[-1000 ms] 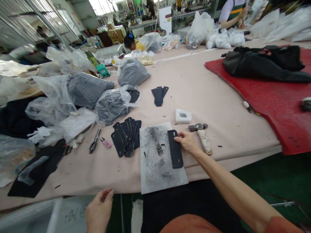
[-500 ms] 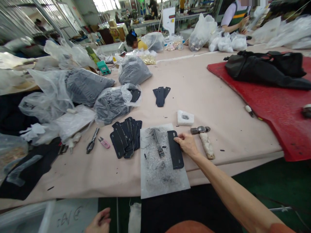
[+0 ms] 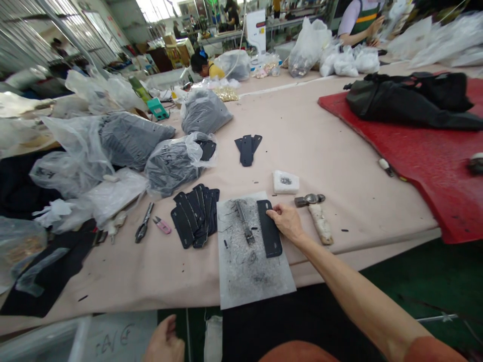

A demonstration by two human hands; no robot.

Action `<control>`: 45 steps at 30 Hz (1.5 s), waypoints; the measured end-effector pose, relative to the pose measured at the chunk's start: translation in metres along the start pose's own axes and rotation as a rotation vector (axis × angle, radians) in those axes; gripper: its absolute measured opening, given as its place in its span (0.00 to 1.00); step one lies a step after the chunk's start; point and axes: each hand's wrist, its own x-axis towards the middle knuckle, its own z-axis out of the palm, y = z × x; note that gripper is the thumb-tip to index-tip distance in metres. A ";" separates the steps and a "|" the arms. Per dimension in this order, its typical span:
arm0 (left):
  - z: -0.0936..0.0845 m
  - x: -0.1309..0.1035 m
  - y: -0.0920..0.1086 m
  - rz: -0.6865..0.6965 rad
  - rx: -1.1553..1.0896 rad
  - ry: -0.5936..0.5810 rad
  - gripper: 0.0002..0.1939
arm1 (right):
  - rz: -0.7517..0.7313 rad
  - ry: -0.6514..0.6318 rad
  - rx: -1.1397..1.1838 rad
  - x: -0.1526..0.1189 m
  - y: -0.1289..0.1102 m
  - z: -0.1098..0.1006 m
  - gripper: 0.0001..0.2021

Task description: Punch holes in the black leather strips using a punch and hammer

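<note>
My right hand (image 3: pixel 286 221) pinches the upper right edge of a dark strip with slotted ends (image 3: pixel 270 234), which lies on the right part of a worn grey board (image 3: pixel 237 274). A metal punch-like tool (image 3: pixel 244 221) rests on the board, left of the strip. Below the table's front edge, my left hand (image 3: pixel 166 343) has its fingers curled, and what they hold, if anything, is hidden. Several dark pieces (image 3: pixel 194 213) overlap left of the board. A hammer (image 3: pixel 319 218) lies to the right, near a white block (image 3: pixel 286 182).
Pink snips (image 3: pixel 162 225) and a dark-handled tool (image 3: pixel 144 223) lie at the left. Plastic bags (image 3: pixel 173 166) of dark pieces stand behind them. Three dark strips (image 3: pixel 247 150) lie farther back. A red sheet (image 3: pixel 433 201) bears a black bag (image 3: pixel 411 103). Other people sit across the table.
My left hand has risen and moved slightly right. My right hand and the dark strip have shifted slightly up and left on the board.
</note>
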 end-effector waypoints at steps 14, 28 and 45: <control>0.031 -0.058 0.236 1.401 0.007 0.006 0.20 | -0.241 -0.144 0.161 -0.097 0.035 -0.029 0.24; 0.050 -0.041 0.253 1.396 0.155 0.047 0.22 | -0.239 -0.040 0.123 -0.075 0.027 -0.012 0.16; 0.009 0.005 0.286 0.565 0.008 -0.151 0.19 | -0.207 0.076 0.069 -0.083 0.025 -0.002 0.15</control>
